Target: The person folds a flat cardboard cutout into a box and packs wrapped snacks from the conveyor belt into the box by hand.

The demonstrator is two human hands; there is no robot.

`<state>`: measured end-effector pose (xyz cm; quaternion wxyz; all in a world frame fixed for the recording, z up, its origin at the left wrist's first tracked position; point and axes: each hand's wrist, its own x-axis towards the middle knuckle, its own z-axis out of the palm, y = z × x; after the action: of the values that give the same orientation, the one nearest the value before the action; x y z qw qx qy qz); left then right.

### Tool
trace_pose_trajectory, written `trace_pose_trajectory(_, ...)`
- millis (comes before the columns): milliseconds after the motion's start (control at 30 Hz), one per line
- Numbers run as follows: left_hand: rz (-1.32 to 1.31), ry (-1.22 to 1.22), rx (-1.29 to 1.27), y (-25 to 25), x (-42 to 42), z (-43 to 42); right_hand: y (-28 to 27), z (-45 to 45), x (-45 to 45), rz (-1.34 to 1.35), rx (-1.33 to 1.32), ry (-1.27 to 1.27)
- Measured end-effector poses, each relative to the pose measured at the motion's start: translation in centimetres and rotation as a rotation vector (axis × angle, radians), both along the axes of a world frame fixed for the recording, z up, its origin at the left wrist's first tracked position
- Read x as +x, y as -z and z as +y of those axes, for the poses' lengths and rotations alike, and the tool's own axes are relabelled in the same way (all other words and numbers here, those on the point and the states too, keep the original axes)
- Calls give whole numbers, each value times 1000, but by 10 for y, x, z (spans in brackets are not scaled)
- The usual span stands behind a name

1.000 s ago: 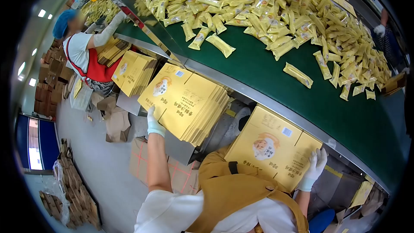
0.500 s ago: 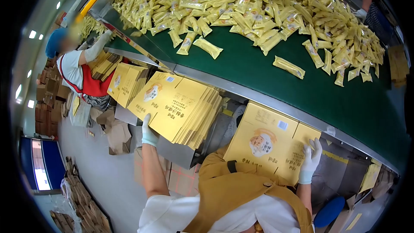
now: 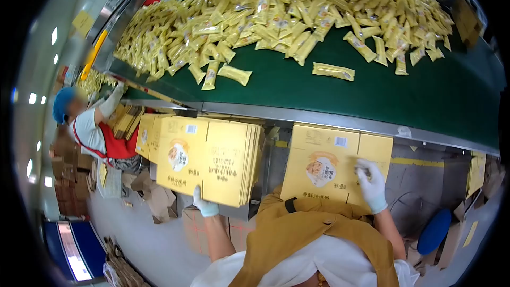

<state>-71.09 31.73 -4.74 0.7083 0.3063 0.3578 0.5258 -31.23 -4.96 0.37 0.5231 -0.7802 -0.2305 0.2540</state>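
Observation:
My left hand [image 3: 206, 202], in a white glove, grips the lower edge of a stack of flat yellow printed cartons [image 3: 202, 159]. Its thumb lies on the front carton and the other fingers are hidden behind. My right hand [image 3: 373, 183], also gloved, is in front of another flat yellow carton [image 3: 336, 162] that stands against my apron below the conveyor edge. The right fingers are loosely bent and apart, with nothing visible in them. Whether they touch the carton I cannot tell.
A green conveyor belt [image 3: 382, 95] with a metal edge [image 3: 297, 115] carries a heap of yellow wrapped packets [image 3: 255, 16]. At left, a co-worker in a red apron [image 3: 119, 141] reaches toward the belt. Several boxes lie on the floor. A blue stool [image 3: 434, 232] is at right.
My right hand has left the carton's right edge and moved in over its face. My left hand has slid along the stack's lower edge, and the stack stands straighter. The view has turned.

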Motion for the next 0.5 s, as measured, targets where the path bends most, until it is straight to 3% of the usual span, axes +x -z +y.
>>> trace_pose_trajectory(100, -25, 130, 30, -37, -9, -28, -19, 22, -13, 99, 55, -213)
trace_pose_trajectory(167, 14, 241, 113, -68, 5, -43, -32, 43, -26, 300, 102, -340)
trace_pose_trajectory(233, 41, 337, 230, -82, 20, -52, -15, 63, -52, 434, 339, -330)
trace_pose_trajectory(333, -109, 369, 160, -81, 71, -64, -2, 92, -70, 669, 719, -396)
trace_pose_trajectory(367, -150, 374, 133, -81, 93, -68, -3, 90, -68, 658, 724, -310)
trace_pose_trajectory(467, -154, 697, 131, -86, 155, -84, -14, 74, -53, 617, 723, -18)
trace_pose_trajectory(500, -137, 793, 120, -80, 171, -91, -8, 67, -38, 565, 833, 48)
